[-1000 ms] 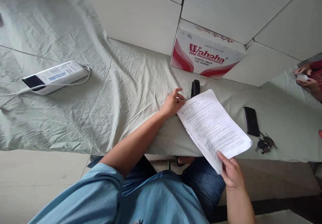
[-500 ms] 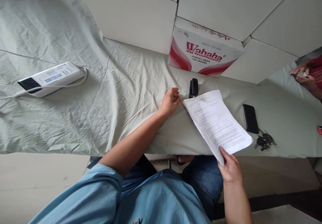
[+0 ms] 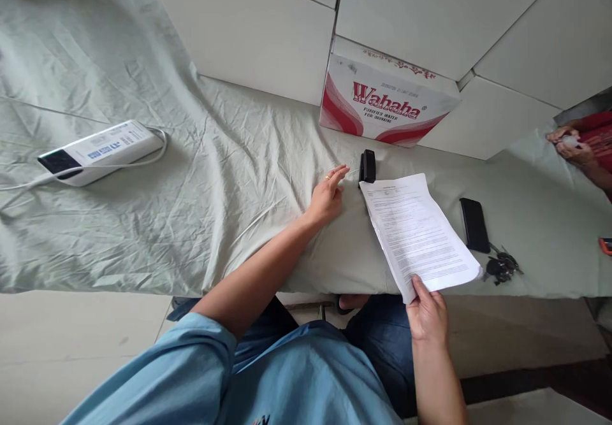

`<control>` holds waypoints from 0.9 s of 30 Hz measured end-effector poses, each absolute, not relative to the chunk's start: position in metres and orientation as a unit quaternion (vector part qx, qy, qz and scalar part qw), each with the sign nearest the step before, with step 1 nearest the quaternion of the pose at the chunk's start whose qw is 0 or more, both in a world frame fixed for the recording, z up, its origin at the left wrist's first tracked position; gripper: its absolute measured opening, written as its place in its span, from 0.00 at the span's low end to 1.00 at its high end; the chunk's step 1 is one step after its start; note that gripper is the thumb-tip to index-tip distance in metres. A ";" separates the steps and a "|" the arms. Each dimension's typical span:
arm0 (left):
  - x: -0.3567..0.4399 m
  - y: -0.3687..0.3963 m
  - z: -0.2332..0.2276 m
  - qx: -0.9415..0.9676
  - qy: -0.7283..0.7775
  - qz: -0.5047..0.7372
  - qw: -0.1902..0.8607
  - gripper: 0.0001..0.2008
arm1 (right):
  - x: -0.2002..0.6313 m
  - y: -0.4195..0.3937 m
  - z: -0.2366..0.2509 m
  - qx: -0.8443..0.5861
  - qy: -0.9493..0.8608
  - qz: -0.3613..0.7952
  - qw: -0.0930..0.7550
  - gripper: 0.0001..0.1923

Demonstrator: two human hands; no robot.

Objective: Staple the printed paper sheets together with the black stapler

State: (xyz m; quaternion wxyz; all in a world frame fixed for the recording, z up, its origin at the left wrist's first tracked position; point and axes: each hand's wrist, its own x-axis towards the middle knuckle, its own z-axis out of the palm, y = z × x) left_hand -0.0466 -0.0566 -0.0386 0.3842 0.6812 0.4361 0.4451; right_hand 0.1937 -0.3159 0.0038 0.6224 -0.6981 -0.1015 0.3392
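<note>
- Head view: left hand [image 3: 327, 194] now flat and open on the green cloth [image 3: 191, 189], fingers stretched toward the black stapler [image 3: 367, 165]; curled half a second ago.
- Right hand [image 3: 427, 313] pinching the near corner of the stapled papers [image 3: 417, 232] at the table's front edge; sheets swung closer to the stapler.
- Print on papers too small to read.
- Another person's hands [image 3: 571, 148] cut off at right edge.
- Phone [image 3: 473, 224], keys [image 3: 501, 266], Wahaha box [image 3: 387, 103] unmoved.

Cardboard box [image 3: 387, 103] by the wall read "Wahaha" in red, w/ "PURIFIED WATER FOR DRINKING" below. Printed sheets [image 3: 418, 234] carried dense text, too small to read. Label on white power strip [image 3: 98, 152] was illegible too.
</note>
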 end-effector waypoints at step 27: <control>-0.007 -0.076 -0.009 0.787 0.451 0.287 0.308 0.44 | 0.161 -0.321 0.011 -0.674 -0.057 0.433 0.596 0.38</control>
